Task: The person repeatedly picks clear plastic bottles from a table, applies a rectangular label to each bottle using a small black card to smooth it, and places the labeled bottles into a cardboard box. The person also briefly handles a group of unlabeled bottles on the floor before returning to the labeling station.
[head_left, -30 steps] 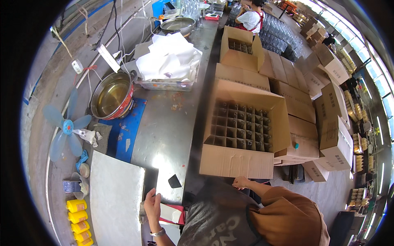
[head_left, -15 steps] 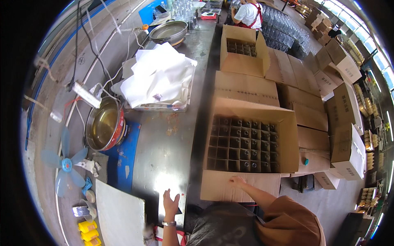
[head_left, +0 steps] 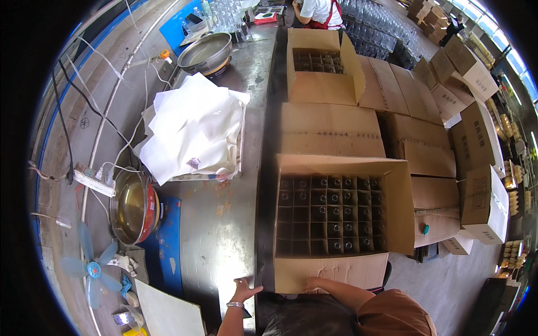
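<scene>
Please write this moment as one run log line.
left hand: flat on metal table edge | right hand: on open bottle carton front flap

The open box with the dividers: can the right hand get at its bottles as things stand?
Probably yes. The right hand rests on the near flap of the open box, whose flaps are folded back, and nothing covers the bottles.
</scene>
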### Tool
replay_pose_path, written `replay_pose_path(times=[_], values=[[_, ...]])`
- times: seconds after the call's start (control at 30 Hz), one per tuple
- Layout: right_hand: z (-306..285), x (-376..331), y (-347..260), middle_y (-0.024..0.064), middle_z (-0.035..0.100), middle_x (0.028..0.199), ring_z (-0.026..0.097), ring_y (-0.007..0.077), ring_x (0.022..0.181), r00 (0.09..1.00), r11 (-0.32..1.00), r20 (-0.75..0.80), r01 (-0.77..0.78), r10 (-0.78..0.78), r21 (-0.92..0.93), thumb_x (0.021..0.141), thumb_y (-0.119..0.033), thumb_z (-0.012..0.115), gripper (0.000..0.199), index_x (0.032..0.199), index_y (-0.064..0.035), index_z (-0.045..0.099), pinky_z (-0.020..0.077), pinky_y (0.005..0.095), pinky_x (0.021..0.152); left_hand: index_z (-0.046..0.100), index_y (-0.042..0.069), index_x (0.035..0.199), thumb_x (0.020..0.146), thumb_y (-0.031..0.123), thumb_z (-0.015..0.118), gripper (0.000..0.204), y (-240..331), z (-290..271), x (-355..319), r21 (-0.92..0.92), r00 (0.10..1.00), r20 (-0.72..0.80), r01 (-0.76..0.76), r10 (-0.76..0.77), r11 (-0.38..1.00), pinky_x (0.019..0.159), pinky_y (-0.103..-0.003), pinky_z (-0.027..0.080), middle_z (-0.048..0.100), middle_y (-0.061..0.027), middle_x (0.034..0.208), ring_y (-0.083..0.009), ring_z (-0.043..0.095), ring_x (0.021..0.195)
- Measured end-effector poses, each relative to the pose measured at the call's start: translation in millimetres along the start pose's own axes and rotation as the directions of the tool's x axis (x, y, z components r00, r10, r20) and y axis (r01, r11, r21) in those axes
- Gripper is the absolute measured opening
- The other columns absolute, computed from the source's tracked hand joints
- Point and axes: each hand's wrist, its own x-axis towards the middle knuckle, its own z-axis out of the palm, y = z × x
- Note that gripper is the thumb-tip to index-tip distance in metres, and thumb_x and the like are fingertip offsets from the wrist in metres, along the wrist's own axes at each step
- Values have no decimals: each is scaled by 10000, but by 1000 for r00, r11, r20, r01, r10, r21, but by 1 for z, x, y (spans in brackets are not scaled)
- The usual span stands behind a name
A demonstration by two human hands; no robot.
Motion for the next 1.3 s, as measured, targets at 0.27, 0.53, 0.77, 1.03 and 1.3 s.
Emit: replay_pose_path(times=[0.27, 0.53, 0.77, 1.03, 1.3], values=[[6, 15, -2, 245, 640, 1260, 603, 403, 1184, 912, 959, -366, -87, 187, 270, 825, -561, 663, 710, 1269, -7, 637, 459, 459, 1039, 52, -222, 1483, 604, 796, 770, 1524, -15, -1, 9, -9, 994, 92, 56, -55, 998, 1224, -518, 147, -83, -533, 1489, -637, 16, 1439], [-24, 32, 18, 217, 665, 1226, 631, 405, 1132, 985, 993, -125, -117, 117, 8, 818, -642, 611, 676, 1158, -67, 720, 501, 488, 965, 59, -184, 1508, 574, 807, 779, 1541, -17, 0, 13, -6, 986, 135, 102, -100, 995, 1204, -536, 210, -136, -525, 1487, -663, 63, 1420], [-26, 50, 40, 251, 654, 1239, 611, 411, 1173, 991, 991, -8, -133, 133, 8, 792, -591, 653, 681, 1188, -39, 707, 486, 496, 987, 6, -193, 1502, 569, 838, 758, 1580, -18, 2, 16, 25, 979, 173, 108, -111, 994, 1215, -530, 162, -159, -529, 1477, -657, 13, 1423], [-45, 27, 13, 268, 637, 1259, 607, 422, 1177, 978, 975, 1, -207, 207, 78, 783, -559, 677, 672, 1201, -32, 698, 484, 500, 992, -2, -194, 1498, 599, 843, 736, 1558, -14, -5, 11, 0, 978, 182, 102, -100, 995, 1213, -546, 164, -172, -516, 1485, -670, 19, 1414], [-44, 31, 17, 267, 651, 1227, 631, 428, 1137, 978, 981, -83, -190, 192, 31, 812, -590, 625, 675, 1130, -2, 714, 504, 511, 974, 4, -162, 1516, 599, 833, 746, 1543, -5, -3, 1, 17, 978, 164, 126, -127, 992, 1200, -559, 209, -197, -502, 1489, -676, 29, 1411]])
